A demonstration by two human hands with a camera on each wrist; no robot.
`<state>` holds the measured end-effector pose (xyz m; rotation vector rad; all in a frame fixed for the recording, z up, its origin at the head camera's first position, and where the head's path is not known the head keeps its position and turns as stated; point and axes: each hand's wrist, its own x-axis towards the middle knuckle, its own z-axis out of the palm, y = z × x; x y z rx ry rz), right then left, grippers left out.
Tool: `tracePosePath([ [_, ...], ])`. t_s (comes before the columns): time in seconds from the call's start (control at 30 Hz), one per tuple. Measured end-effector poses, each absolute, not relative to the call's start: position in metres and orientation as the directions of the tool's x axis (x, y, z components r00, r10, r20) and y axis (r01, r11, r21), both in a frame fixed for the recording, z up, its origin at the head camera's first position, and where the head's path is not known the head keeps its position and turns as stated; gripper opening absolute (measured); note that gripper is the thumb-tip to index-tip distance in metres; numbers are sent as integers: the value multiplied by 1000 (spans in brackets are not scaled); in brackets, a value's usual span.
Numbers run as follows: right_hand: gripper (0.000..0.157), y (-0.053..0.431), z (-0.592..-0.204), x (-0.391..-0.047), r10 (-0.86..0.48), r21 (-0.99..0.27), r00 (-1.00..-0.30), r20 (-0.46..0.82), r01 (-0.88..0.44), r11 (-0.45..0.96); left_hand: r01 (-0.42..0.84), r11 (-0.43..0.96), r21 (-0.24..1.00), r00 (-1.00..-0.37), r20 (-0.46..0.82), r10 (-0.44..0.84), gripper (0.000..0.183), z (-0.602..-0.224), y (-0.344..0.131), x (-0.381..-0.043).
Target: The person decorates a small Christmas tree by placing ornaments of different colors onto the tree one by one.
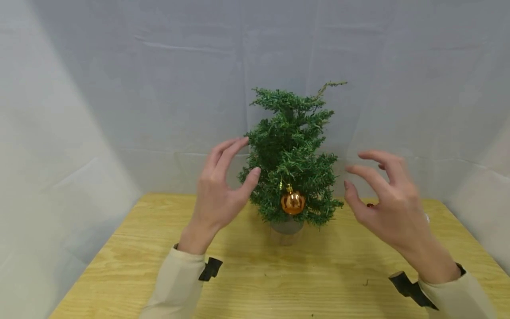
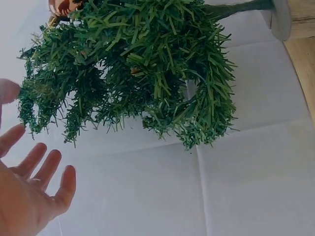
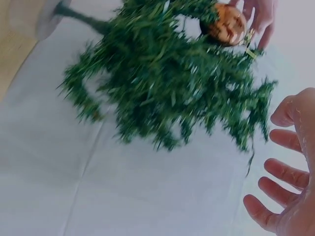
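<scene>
A small artificial Christmas tree (image 1: 295, 146) stands in a grey pot (image 1: 287, 226) on the wooden table. Low on its front hangs a shiny orange bauble (image 1: 292, 203) with a gold cap and loop; the right wrist view shows the same bauble (image 3: 227, 24). My left hand (image 1: 221, 186) is at the tree's left side, thumb and fingers spread, its tips close to the branches; whether they touch cannot be told. To the right of the tree, my right hand (image 1: 392, 199) hovers apart from it, fingers loosely bent and holding nothing.
The yellow wood-grain table (image 1: 247, 288) carries a thin dark scrap (image 1: 365, 282) near the front right. A small red thing (image 1: 370, 205) and a white thing (image 1: 427, 218) are mostly hidden behind my right hand. Behind the table hangs a pale cloth (image 1: 191, 88).
</scene>
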<state>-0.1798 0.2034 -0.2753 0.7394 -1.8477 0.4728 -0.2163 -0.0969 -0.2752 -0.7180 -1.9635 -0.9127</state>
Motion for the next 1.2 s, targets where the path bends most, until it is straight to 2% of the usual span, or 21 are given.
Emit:
tracePosePath([
  [0.1,45,218,-281,-179,-255,3,-282,925,-665,747,746,552,373,-541,823,174,67,-276,-97,-217],
  [0.3,49,249,-296,-178,-199,-51,-334,921,-611,790,731,554,400,-590,777,218,84,-276,-95,-222],
  [0.47,50,279,-314,-179,-168,-76,-396,903,-532,843,718,533,448,-633,738,232,87,-277,-94,-224],
  [0.73,59,324,-342,-181,-195,-55,-505,841,-439,897,723,500,476,-645,724,244,86,-277,-96,-227],
  [0.97,28,354,-370,-181,-195,-82,-634,748,-380,921,728,497,473,-641,728,246,86,-279,-98,-230],
  [1.2,27,375,-400,-187,-332,-8,-687,646,-441,897,726,499,473,-640,730,239,86,-278,-97,-233],
])
